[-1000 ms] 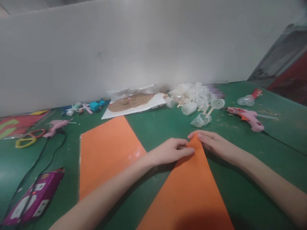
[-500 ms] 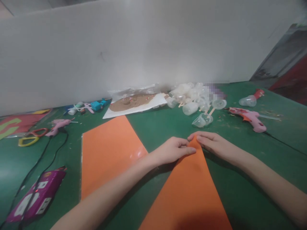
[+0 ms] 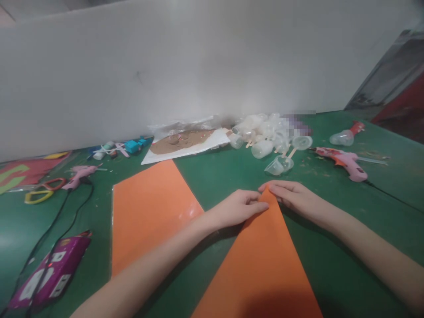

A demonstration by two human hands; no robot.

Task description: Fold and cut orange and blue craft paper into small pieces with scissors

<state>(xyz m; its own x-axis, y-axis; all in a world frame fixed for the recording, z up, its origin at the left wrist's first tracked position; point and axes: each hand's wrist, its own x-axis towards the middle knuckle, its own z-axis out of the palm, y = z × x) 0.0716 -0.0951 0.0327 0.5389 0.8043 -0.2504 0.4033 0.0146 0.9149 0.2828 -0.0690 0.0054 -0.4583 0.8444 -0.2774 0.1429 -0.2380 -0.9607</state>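
An orange sheet (image 3: 265, 260), paper or thin foam, tapers to a narrow point at its far end and widens toward me. My left hand (image 3: 243, 205) grips its left edge close to that point, thumb on top and fingers underneath. At the tip itself, my right hand (image 3: 294, 196) pinches the sheet between thumb and fingers. The two hands almost meet there. Under my left forearm lies a flat stack of orange sheets (image 3: 152, 207) in a clear wrapper. The near end of the held sheet runs out of view.
Pink glue guns lie at right (image 3: 347, 163) and left (image 3: 79, 174), with cords. Clear plastic cups (image 3: 263, 149) pile up at the back beside a white tray (image 3: 155, 158) of brown powder. Scissors (image 3: 39, 196) and a purple box (image 3: 53, 269) are on the left of the green table (image 3: 232, 172).
Both hands keep their hold at the sheet's tip with barely any movement. My right thumb has shifted slightly left at the tip.
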